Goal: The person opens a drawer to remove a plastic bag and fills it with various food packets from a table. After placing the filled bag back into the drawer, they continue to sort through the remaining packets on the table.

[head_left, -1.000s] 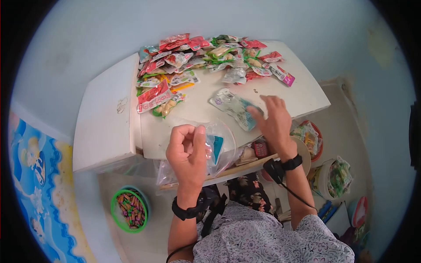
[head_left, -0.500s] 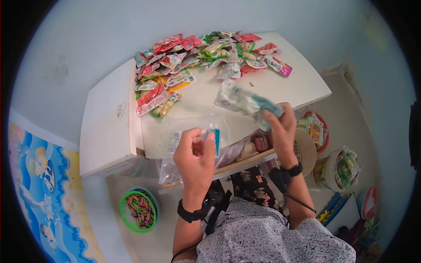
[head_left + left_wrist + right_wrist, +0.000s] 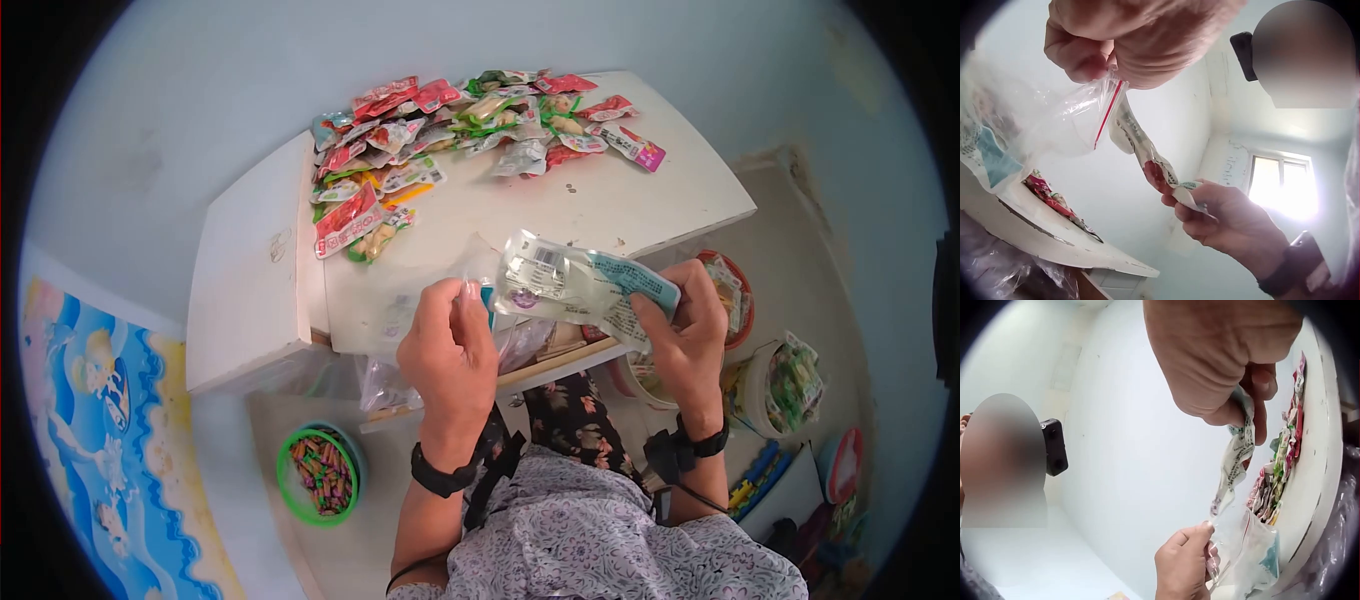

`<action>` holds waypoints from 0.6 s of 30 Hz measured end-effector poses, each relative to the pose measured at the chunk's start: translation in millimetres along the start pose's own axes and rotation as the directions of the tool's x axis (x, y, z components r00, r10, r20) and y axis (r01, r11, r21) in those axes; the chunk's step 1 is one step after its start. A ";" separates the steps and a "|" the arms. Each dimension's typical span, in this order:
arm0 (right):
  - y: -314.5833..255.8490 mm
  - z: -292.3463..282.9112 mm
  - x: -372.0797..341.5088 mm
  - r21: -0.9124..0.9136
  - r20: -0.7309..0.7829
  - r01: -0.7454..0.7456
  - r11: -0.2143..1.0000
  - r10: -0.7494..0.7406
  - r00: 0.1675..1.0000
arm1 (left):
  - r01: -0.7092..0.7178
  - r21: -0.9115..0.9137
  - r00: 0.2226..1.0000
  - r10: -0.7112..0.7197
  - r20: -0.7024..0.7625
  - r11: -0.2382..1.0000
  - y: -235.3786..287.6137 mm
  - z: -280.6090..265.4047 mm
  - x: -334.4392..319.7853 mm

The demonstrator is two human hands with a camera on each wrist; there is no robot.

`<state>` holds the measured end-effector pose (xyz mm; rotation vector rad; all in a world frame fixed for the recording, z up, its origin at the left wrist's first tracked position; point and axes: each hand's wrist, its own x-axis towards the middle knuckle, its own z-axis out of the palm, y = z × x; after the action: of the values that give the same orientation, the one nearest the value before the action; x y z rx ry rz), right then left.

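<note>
My left hand [image 3: 450,340] pinches the mouth of a clear zip bag [image 3: 1066,122] between thumb and fingers. A red strip runs along the bag's mouth, and something with a teal patch [image 3: 999,164] shows inside. In my right hand [image 3: 692,325] is a silver-and-teal foil food packet [image 3: 570,285], gripped by its teal end with printing and a barcode facing up. Its free end is close to the bag's mouth, over the front of the white table [image 3: 500,215]. In the left wrist view, reddish contents [image 3: 1157,175] show along the packet's edge.
Several colourful snack packets [image 3: 420,130] are heaped at the table's back and left. Below its front edge, an open drawer [image 3: 575,365] holds plastic bags. On the floor stand a green basket [image 3: 290,490], a bucket [image 3: 735,395] and a red-rimmed basket [image 3: 745,325].
My right hand has picked the silver-and-teal packet up off the table and brought it over beside the bag. The left hand keeps its pinch on the bag and has shifted slightly right.
</note>
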<state>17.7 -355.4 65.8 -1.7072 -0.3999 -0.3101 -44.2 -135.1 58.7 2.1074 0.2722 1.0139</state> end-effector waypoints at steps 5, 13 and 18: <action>-21.4 -0.1 5.0 -0.185 0.165 0.188 0.965 -0.159 0.974 | -0.054 0.082 0.998 0.056 -0.020 0.995 9.3 5.0 -0.3; -10.6 43.1 10.4 0.024 0.325 0.012 1.000 -0.019 0.945 | -0.231 0.052 0.973 0.231 0.011 0.972 26.9 22.4 2.6; 4.5 88.6 17.0 0.129 0.251 0.086 0.988 -0.116 0.961 | -0.271 -0.040 0.962 0.272 0.034 0.962 32.6 31.0 6.8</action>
<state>33.5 -267.3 53.7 -1.6191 -0.6860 -0.1343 -21.0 -171.1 74.0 2.1697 -0.0579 1.1232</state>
